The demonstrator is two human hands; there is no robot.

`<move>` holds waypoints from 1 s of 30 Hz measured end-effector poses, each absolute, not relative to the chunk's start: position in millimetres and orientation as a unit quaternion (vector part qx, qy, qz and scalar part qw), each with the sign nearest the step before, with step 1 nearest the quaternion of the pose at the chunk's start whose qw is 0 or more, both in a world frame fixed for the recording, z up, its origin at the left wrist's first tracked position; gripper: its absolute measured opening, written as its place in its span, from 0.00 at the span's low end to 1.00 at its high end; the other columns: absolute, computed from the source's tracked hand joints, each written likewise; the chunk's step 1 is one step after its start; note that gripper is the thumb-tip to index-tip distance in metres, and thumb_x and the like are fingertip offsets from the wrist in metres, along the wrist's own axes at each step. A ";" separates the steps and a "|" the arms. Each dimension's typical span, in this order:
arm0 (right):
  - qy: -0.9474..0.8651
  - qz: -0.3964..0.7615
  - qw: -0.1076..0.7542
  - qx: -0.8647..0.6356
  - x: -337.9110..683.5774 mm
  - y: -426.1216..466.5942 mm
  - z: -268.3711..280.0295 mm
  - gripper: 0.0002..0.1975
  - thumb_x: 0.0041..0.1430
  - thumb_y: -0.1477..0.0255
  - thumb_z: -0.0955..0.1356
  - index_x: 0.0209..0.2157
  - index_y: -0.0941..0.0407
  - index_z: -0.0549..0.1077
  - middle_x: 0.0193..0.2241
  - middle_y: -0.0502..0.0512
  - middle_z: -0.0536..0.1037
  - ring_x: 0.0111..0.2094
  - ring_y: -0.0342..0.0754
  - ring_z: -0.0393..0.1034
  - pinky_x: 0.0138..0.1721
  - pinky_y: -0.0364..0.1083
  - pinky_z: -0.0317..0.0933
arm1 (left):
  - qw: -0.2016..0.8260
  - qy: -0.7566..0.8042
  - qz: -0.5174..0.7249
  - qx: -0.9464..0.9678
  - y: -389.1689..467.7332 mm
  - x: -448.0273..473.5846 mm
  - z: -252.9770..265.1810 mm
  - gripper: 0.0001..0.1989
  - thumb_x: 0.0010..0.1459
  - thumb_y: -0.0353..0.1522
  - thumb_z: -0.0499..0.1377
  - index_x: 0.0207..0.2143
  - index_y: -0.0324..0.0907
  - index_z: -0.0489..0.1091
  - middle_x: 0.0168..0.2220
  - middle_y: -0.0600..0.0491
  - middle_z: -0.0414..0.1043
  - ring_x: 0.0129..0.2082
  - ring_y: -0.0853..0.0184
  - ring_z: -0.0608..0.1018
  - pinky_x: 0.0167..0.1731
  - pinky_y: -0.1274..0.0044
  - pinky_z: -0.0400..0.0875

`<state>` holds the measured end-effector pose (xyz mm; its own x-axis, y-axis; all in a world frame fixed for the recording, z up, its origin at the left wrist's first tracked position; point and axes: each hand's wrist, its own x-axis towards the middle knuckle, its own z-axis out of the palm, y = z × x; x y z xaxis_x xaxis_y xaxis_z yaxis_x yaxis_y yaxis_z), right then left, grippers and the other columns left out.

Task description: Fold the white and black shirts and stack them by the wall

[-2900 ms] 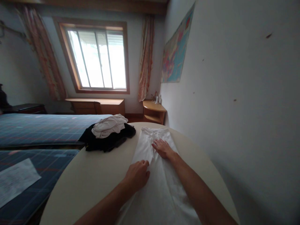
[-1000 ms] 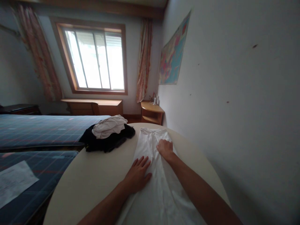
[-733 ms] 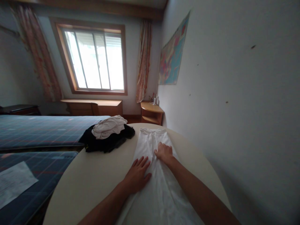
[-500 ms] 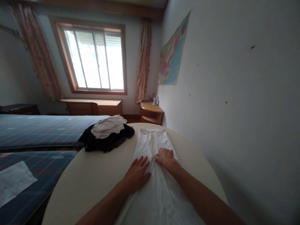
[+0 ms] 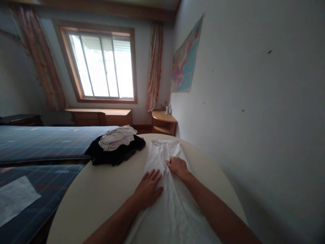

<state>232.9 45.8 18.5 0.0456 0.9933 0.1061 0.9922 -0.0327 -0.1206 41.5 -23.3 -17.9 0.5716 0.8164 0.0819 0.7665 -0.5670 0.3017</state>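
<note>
Head view shows your white garment [image 5: 172,211] lying lengthwise on the round table [image 5: 96,193], your left hand [image 5: 149,189] spread loosely over it, your right hand [image 5: 178,166] curled there, whether pinching cloth I cannot tell; the step looks like smoothing, so the next move likely calls for gentle pressure

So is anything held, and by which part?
Left hand spread on the white cloth, not gripping it; right hand curled near its middle, grip unclear.

Curtains [image 5: 155,67] flank the window [image 5: 101,64], and paper [image 5: 17,198] lies on the nearer plaid mattress [image 5: 57,184].
</note>
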 end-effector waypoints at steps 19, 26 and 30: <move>-0.632 0.064 0.165 -0.755 196.4 99.9 0.8 0.16 0.66 0.63 0.59 0.45 0.54 0.74 0.43 0.57 0.79 0.48 0.52 0.71 0.46 0.47 0.59 | 0.169 0.461 0.168 0.855 -28.0 32.5 -3.9 0.13 0.60 0.36 0.54 0.45 0.44 0.71 0.62 0.50 0.65 0.63 0.59 0.64 0.62 0.69 0.61; -0.639 0.062 0.180 -0.745 204.7 98.3 -0.3 0.16 0.66 0.65 0.59 0.50 0.55 0.70 0.44 0.58 0.79 0.48 0.51 0.71 0.44 0.46 0.60 | 0.188 0.407 0.158 0.880 -33.5 20.9 8.3 0.13 0.59 0.35 0.54 0.45 0.43 0.70 0.59 0.49 0.68 0.61 0.61 0.66 0.63 0.71 0.58; -0.683 0.069 0.171 -0.707 209.9 92.6 2.6 0.17 0.64 0.66 0.63 0.53 0.52 0.69 0.47 0.55 0.77 0.50 0.50 0.68 0.49 0.45 0.58 | 0.207 0.393 0.149 0.884 -32.7 22.7 4.3 0.14 0.60 0.35 0.53 0.47 0.44 0.70 0.61 0.50 0.65 0.65 0.60 0.61 0.66 0.68 0.52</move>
